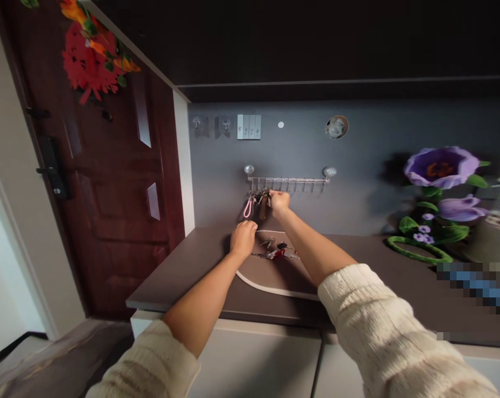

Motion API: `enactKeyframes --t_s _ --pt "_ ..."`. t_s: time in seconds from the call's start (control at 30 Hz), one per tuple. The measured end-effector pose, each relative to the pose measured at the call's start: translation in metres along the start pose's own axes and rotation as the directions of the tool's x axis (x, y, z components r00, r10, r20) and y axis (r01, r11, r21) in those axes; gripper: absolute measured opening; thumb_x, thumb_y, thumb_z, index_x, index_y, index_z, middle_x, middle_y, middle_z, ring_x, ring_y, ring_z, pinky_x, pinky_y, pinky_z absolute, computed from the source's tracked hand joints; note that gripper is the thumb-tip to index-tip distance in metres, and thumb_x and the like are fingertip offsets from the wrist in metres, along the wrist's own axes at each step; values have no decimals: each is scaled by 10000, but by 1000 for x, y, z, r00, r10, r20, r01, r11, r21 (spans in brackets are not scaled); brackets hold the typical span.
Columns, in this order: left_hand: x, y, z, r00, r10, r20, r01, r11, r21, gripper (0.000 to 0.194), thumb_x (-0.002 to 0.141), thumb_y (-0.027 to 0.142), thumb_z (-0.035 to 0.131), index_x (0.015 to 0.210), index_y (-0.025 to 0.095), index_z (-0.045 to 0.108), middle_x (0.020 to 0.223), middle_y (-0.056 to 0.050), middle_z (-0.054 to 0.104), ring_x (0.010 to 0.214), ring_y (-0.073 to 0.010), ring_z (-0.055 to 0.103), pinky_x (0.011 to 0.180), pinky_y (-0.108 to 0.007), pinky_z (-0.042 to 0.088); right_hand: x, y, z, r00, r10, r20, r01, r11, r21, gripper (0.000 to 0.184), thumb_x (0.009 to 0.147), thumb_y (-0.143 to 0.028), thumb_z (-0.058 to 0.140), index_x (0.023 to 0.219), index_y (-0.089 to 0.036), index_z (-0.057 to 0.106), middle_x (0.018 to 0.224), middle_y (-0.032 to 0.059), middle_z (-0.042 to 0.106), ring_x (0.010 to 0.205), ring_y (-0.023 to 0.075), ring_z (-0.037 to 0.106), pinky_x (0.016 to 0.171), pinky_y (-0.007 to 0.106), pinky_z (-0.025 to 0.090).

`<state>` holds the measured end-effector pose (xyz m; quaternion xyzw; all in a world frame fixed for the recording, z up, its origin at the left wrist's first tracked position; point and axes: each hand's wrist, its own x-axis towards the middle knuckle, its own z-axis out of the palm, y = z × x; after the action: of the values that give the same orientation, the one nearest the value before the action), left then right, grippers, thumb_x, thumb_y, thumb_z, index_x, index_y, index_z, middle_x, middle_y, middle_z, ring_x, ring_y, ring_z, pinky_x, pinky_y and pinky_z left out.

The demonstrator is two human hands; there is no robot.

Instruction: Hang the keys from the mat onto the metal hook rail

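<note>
A clear hook rail [291, 180] is fixed to the grey wall. From its left hooks hang several keys [259, 197], a pink strap [248, 208] and a brown tag [264, 207]. My right hand [280, 203] is raised to the rail with its fingers pinched on a bunch of keys just right of the brown tag. Lower down, my left hand [243, 240] is curled above the left side of a brown mat [275, 281] with a pale rim; its fingertips are turned away from me. More keys [280, 254], some with red pieces, lie on the mat.
A dark red door [109, 193] with a black handle stands at the left. Purple flowers [441, 168] stand on the right of the brown counter [177, 265], beside a beige rounded object [490, 240]. A dark cabinet [316, 44] overhangs the counter.
</note>
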<state>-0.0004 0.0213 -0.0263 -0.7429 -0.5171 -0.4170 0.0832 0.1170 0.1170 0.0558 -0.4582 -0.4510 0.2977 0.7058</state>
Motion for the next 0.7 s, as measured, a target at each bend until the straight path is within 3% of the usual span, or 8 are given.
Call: enactKeyframes --t_s 0.13,0.7 --pt "0 0 0 1000 -4 13 4 1000 8 233 868 207 369 857 179 599 867 -48 620 822 -153 535 729 -257 373 0 0 -1 995 93 -38 -91 994 59 106 696 -152 528 735 -103 614 525 -18 538 428 68 469 408 182 412" --pt "-1 -3 0 998 -18 66 19 1000 -9 244 870 219 367 884 198 609 896 -45 616 864 -154 528 759 -255 376 -1 8 -10 995 63 77 -57 996 -73 79 702 -174 531 630 -143 540 485 -49 478 445 42 441 486 166 440"
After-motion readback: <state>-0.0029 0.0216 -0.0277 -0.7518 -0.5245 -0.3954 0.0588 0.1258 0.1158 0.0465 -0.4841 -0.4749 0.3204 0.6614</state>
